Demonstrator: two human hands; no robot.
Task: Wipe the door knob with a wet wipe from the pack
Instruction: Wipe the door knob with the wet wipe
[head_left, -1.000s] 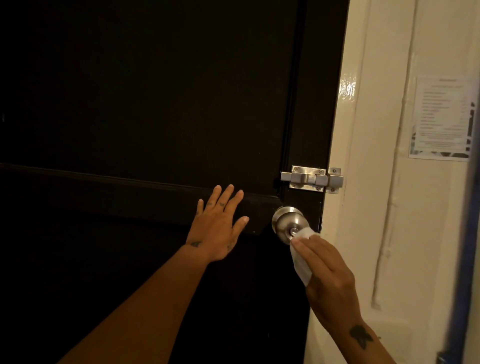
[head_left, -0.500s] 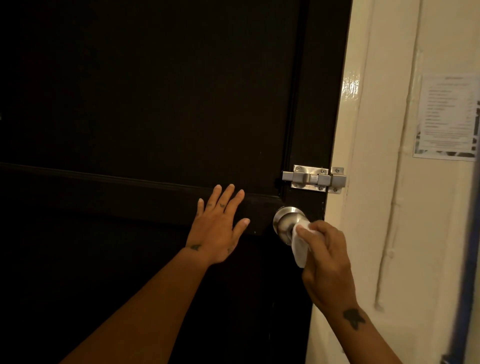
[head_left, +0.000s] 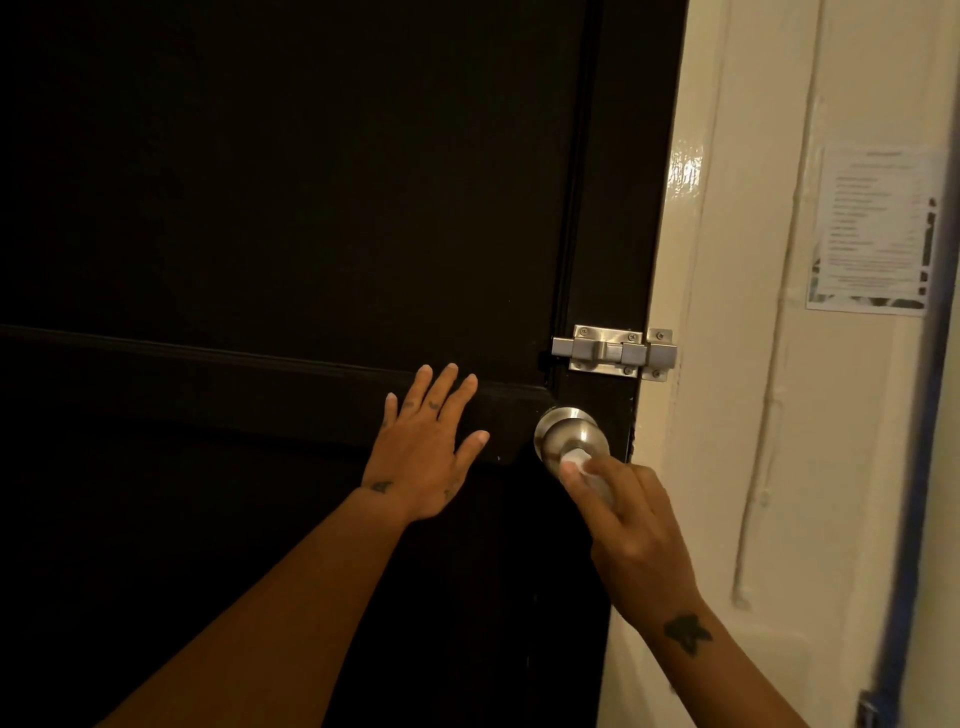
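Observation:
A round silver door knob (head_left: 566, 430) sits at the right edge of a dark door (head_left: 291, 208). My right hand (head_left: 631, 530) holds a white wet wipe (head_left: 584, 470) and presses it against the lower front of the knob; most of the wipe is hidden under my fingers. My left hand (head_left: 423, 449) lies flat on the door to the left of the knob, fingers spread, holding nothing. The pack of wipes is not in view.
A silver slide bolt (head_left: 613, 353) is mounted just above the knob and reaches onto the cream door frame (head_left: 670, 260). On the cream wall to the right hangs a printed paper notice (head_left: 872, 234). A blue strip (head_left: 919, 467) runs down the far right.
My right hand has shifted along the knob with the wipe, from its right side to its lower front, and now covers more of the wipe. My left hand has stayed flat on the door.

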